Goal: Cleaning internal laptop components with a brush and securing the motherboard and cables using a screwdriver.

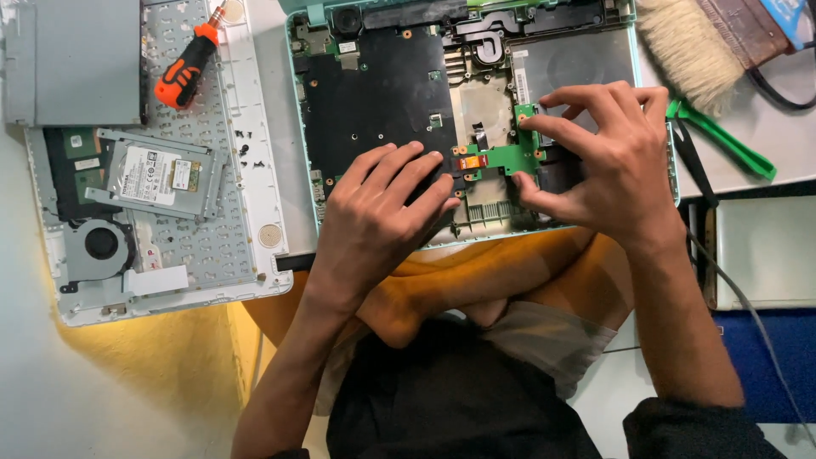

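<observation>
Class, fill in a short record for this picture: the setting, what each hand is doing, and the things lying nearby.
Setting: opened laptop base with a pale green rim, seen from above
Left hand: fingers resting flat on the black inner board
Right hand: fingertips pinching a small green circuit board
Connector: orange ribbon end beside the green board
Left of laptop: white bottom cover carrying a hard drive, a fan and an orange-and-black screwdriver
Right of laptop: brush, green pry tool
</observation>
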